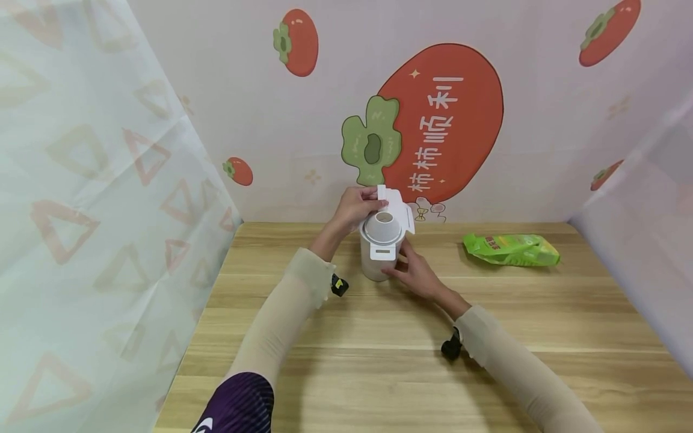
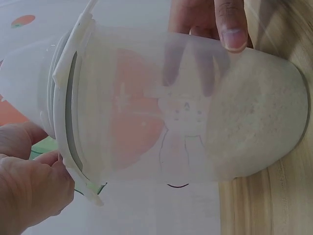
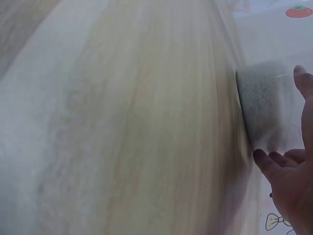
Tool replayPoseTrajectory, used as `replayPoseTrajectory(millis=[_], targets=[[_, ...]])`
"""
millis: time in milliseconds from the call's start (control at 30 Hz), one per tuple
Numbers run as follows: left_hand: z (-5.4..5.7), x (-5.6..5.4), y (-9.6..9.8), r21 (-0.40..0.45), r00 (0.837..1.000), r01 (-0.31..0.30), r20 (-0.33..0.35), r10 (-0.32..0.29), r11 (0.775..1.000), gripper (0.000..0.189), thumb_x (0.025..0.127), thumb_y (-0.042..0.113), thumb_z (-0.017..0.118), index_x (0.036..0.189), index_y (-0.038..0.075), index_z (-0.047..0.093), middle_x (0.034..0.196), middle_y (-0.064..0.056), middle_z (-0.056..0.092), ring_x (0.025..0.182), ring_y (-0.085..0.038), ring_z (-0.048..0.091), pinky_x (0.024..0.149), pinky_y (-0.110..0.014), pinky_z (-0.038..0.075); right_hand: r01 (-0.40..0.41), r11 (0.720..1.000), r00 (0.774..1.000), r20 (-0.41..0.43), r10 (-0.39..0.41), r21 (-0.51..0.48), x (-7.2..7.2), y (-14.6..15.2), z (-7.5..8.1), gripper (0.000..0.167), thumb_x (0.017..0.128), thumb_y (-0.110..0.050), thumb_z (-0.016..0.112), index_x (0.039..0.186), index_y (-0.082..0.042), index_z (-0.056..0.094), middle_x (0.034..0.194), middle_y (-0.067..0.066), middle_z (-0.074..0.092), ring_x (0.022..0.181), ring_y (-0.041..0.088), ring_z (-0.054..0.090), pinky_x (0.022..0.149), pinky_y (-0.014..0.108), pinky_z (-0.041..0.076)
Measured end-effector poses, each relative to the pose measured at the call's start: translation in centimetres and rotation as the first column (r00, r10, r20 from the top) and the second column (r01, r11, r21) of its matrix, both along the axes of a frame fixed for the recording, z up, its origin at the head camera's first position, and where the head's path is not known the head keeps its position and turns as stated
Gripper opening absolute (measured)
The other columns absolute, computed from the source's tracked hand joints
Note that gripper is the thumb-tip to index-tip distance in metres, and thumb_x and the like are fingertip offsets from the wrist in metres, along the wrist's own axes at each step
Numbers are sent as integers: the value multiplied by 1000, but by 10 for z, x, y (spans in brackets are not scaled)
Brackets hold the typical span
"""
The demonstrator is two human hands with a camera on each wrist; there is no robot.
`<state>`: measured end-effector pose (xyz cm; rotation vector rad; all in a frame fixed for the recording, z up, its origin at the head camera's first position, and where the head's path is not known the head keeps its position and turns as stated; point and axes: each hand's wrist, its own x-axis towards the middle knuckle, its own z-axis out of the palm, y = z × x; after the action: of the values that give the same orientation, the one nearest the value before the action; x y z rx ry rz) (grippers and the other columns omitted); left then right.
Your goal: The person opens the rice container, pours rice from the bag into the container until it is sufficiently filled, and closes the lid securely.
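A translucent plastic storage container (image 1: 375,269) stands upright on the table, with pale grainy contents in its lower part, seen in the left wrist view. Its white lid (image 1: 397,210) has side flaps and a raised, cone-like spout (image 1: 383,225). My left hand (image 1: 354,207) pinches the lid's edge at the far left; the exact fingertip contact is partly hidden. Low on the body, my right hand (image 1: 415,273) holds the container from the right, thumb in front and fingers behind. In the right wrist view, that hand (image 3: 291,181) lies around the container's base (image 3: 261,103).
A green plastic packet (image 1: 511,249) lies on the wooden table (image 1: 379,373) to the right. Just behind the container rises a wall sheet (image 1: 303,132) with printed persimmons. Another patterned sheet (image 1: 108,210) borders the table's left side.
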<state>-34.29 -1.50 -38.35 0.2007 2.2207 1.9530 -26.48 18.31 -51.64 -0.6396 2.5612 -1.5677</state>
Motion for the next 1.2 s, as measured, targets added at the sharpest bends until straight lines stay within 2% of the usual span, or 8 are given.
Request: replayPoseTrajectory(millis=[100,200,300,500,700,867,1100,1200], targets=[[1,1,-3,-24,999,-18,-35,17,1000,54,95,5,78,146,-3,61,119,-16,72,95,-13,66,87,-23,61,-12,1000,1000,-12,12,8,0,4,-1,94,98,-17,78,169,-19,17,166,20,39,151,42,42,114,59,46],[2,2,-7,-82,994,-44,-105,36,996,46,97,8,76,141,-3,66,117,-18,75,96,-16,71,84,-22,59,-30,999,999,-9,31,19,0,11,-2,93,98,-21,79,169,-22,19,166,17,40,150,41,43,114,58,47],[2,3,-14,-125,984,-57,-174,34,991,43,97,8,73,139,-3,67,116,-18,77,103,-22,74,87,-22,58,-27,999,1000,-5,27,31,0,18,-1,99,97,-25,81,170,-21,15,165,20,40,149,43,45,113,58,48],[2,2,-31,-144,964,2,-263,-41,990,49,100,14,73,144,-3,62,128,-17,74,122,-30,70,104,-31,56,24,996,1000,-11,-23,82,1,29,7,106,95,-31,83,170,-10,12,169,23,32,154,41,37,115,57,47],[-2,3,-51,-180,948,83,-289,-133,980,56,102,20,71,151,-1,56,147,-19,64,136,-32,61,114,-36,50,40,996,999,-26,-38,82,0,42,14,111,94,-29,84,172,-18,5,175,17,21,159,39,27,117,59,43],[-3,4,-65,-341,925,111,-309,-223,934,60,102,28,70,155,5,53,159,-12,54,149,-27,48,122,-36,41,75,993,996,-55,-70,89,-1,53,24,115,94,-28,83,172,-17,0,176,18,15,160,41,22,118,60,41],[-6,5,-82,-544,885,149,-300,-357,826,78,99,40,73,164,13,41,169,-8,41,158,-27,34,130,-43,27,82,988,992,-107,-68,132,-5,63,48,106,97,-27,80,172,-18,7,177,17,12,157,46,27,119,64,38],[-9,6,-87,-580,874,180,-278,-400,795,85,98,44,74,167,16,34,173,-6,32,161,-24,27,132,-41,21,71,988,988,-146,-50,138,-7,64,60,103,95,-26,82,172,-22,13,177,14,15,159,42,25,119,63,38]])
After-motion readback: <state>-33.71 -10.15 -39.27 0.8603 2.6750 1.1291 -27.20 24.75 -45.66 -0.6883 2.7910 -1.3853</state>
